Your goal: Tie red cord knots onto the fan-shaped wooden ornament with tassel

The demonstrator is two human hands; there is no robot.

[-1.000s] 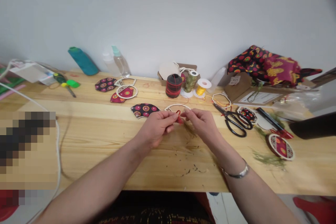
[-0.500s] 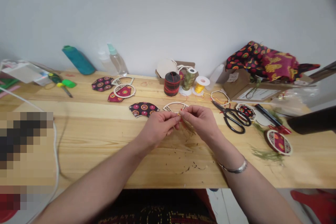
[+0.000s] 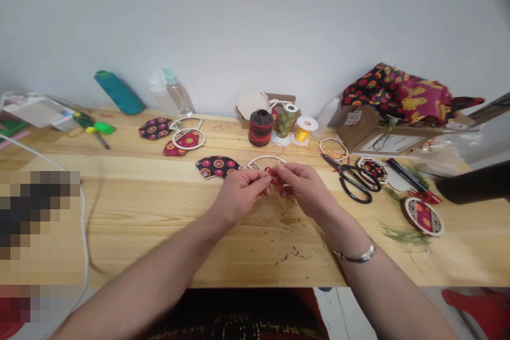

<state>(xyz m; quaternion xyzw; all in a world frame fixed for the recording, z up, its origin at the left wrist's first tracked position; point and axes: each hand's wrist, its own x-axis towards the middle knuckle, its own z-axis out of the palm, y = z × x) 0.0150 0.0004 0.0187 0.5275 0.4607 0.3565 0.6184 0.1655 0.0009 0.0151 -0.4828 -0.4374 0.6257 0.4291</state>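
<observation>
My left hand [image 3: 243,191] and my right hand [image 3: 300,186] meet over the middle of the wooden table, fingertips pinched together. Between them is a thin red thread [image 3: 269,170], its ends partly hidden by the fingers; some of it shows below my right fingertips. Just behind the hands lies a fan-shaped wooden frame [image 3: 265,159], partly covered. A dark patterned fabric fan piece [image 3: 217,165] rests left of it. Beyond stand a black and red thread spool [image 3: 260,128], a green spool [image 3: 286,121] and a yellow spool [image 3: 304,130].
Black scissors [image 3: 354,175] lie right of my right hand, near an octagonal fabric piece [image 3: 372,170] and a round framed piece [image 3: 423,216]. A cardboard box [image 3: 364,130] carries patterned cloth. A teal thread cone [image 3: 119,93] and bottles stand at the back left. Dark scraps dot the table.
The fingers of my right hand have shifted slightly, and a red loop now shows above the fingertips. The tan strands below my right hand are less visible.
</observation>
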